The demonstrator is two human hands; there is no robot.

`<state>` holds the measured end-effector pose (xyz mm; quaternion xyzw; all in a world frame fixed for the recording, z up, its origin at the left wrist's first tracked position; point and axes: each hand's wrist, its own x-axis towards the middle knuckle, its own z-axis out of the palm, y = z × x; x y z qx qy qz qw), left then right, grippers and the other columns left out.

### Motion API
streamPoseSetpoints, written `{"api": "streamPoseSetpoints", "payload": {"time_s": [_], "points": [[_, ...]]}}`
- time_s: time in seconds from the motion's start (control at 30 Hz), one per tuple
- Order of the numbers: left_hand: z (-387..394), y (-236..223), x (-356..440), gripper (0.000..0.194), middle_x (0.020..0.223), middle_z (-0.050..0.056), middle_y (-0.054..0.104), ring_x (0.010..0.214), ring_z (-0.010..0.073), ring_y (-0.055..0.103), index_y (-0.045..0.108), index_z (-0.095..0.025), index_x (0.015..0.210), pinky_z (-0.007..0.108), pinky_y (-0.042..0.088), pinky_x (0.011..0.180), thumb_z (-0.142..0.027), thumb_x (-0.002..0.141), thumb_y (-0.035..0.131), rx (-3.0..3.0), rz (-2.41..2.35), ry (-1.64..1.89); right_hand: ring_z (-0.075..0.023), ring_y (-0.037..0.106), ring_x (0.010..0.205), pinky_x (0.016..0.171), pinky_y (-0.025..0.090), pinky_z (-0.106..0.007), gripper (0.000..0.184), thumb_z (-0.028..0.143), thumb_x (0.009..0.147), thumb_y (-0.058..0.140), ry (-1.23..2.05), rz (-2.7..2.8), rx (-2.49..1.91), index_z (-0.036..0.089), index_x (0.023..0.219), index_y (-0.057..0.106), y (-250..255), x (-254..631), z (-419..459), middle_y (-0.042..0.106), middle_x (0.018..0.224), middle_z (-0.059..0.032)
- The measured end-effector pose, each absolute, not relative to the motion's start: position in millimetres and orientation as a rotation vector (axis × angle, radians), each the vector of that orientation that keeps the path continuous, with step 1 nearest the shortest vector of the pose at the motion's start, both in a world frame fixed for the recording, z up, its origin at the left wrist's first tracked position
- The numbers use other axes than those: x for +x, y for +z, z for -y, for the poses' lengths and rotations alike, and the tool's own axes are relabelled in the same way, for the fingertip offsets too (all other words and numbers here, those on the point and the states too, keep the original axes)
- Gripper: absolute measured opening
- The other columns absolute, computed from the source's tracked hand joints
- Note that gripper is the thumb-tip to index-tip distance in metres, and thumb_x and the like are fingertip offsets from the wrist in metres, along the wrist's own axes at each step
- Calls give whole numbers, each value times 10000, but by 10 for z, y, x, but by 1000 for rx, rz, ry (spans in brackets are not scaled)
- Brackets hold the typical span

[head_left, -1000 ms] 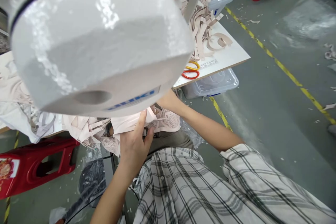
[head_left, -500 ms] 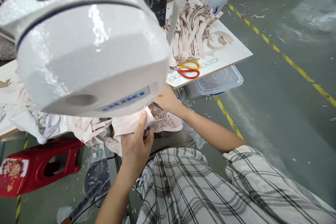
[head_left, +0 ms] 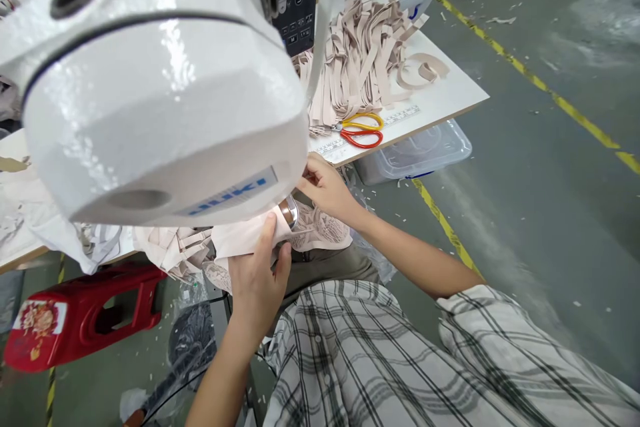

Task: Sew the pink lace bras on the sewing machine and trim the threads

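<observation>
The garment (head_left: 239,238) stretches left to right just below the frame's centre, your left hand (head_left: 256,280) nearer, resting on it with thumb and forefinger apart, your right hand (head_left: 327,192) above its right part, grip impossible to tell.

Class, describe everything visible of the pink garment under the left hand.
The garment is pale pink: smooth cloth on the left, patterned lace on the right with a curved lower edge. The left hand rests on the smooth part, index finger extended. It lies by a rounded metal end below the machine head, which hides its far side. Whether the right hand touches it is unclear.
</observation>
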<state>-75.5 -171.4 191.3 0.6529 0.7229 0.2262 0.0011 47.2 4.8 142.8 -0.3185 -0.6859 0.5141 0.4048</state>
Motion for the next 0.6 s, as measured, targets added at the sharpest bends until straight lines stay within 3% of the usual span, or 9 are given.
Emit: {"api": "streamPoseSetpoints", "payload": {"time_s": [0.1, 0.27, 0.4, 0.6], "points": [[1714, 1923, -753, 529, 1365, 191, 607, 1290, 346, 555, 513, -160, 1412, 538, 450, 1075, -265, 907, 632, 2052, -2273, 727, -144, 564, 836, 705, 494, -282, 246, 431, 904, 611, 1323, 1722, -780, 190, 926, 659, 1424, 482, -30, 608, 1113, -78], [1713, 1930, -749, 524, 1375, 182, 597, 1310, 336, 535, 508, -172, 1415, 522, 427, 1097, -267, 913, 624, 2054, -2286, 730, -192, 589, 1038, 781, 509, -309, 199, 389, 920, 595, 1347, 1717, -744, 203, 962, 654, 1421, 491, 15, 613, 1103, -81], [1741, 1919, -745, 543, 1388, 174, 581, 1335, 326, 508, 474, -191, 1437, 515, 410, 1112, -280, 920, 614, 2036, -2292, 721, -193, 590, 1060, 833, 502, -324, 173, 352, 924, 591, 1352, 1723, -747, 199, 972, 658, 1422, 500, 48, 619, 1095, -82], [1788, 1870, -717, 830, 1499, 279, 423, 1405, 400, 408, 226, -107, 1553, 539, 428, 1089, -408, 901, 641, 1934, -2444, 719, -170, 595, 966, 829, 482, -313, 195, 353, 920, 584, 1462, 1627, -781, 193, 1020, 632, 1425, 511, 153, 619, 1070, -63]]}}
